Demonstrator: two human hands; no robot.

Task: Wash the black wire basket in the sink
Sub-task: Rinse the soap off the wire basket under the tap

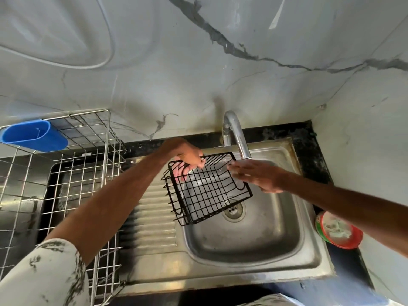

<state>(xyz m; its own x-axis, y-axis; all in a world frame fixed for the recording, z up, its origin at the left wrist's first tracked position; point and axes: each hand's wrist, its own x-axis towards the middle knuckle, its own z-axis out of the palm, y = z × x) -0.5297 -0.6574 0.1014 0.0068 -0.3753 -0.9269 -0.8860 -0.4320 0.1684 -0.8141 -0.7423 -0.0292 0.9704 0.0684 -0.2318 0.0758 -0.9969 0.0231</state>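
The black wire basket (pixel 205 191) hangs tilted over the steel sink (pixel 254 235), above the drain (pixel 234 209). My left hand (pixel 187 156) grips its far upper rim, fingers curled through the wires. My right hand (pixel 258 176) lies flat with fingers apart against the basket's right edge, just under the spout of the chrome tap (pixel 235 135). I cannot tell if water is running.
A steel wire dish rack (pixel 72 173) stands at the left with a blue plastic holder (pixel 35 135) on its rim. A ribbed drainboard (pixel 154 217) lies beside the basin. A red and green tub (pixel 337 230) sits at the sink's right edge. Marble wall stands behind.
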